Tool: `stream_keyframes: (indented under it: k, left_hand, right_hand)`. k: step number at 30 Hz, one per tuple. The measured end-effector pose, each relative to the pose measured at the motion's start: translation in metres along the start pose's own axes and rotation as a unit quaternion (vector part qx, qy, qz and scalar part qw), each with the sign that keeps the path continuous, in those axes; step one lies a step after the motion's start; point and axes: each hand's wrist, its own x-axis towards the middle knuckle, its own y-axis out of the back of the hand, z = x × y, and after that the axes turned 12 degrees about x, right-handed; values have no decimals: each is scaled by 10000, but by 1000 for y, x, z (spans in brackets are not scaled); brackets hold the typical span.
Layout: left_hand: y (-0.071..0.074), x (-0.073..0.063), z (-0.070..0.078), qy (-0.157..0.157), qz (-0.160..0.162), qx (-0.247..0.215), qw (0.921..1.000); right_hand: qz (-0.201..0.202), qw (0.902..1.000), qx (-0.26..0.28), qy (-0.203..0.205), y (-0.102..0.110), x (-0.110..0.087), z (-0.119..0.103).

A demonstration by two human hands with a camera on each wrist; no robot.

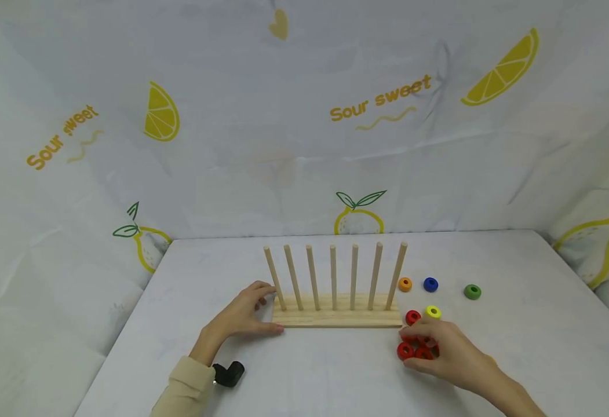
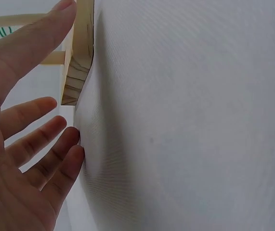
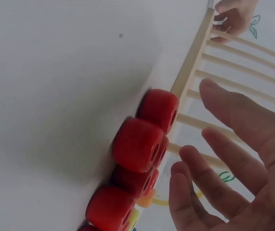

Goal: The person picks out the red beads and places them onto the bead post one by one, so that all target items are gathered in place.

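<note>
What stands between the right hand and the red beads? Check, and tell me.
Nothing visible. The right hand is right at the red beads, its fingers partly hiding them in the head view. The rack lies beyond, to the left, out of the way.

Peg rack (image 1: pixel 337 318) on table (image 1: pixel 304 376), beads (image 1: pixel 473 294) rightward, cloth backdrop (image 1: pixel 262 179) behind

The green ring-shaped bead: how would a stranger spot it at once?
On the white table, find the pale wooden rack with seven upright pegs. Look right, past the blue ring-shaped bead: the green bead sits farthest right, the only green one.
</note>
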Motion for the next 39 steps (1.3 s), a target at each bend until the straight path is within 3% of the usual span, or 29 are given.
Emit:
stream_keyframes:
  k: [26,33,39]
  left_hand:
    - [-7,7,3,167,139,252,9994]
    - [-6,7,5,132,112,320,9993]
    - [-5,6,7,22,164,465,9988]
  right_hand:
    - [-56,9944,-456,-950,-16,14,-2]
    - [11,9962,-422,-762,-16,13,-3]
    - [371,9966,-355,-641,-10,10,-7]
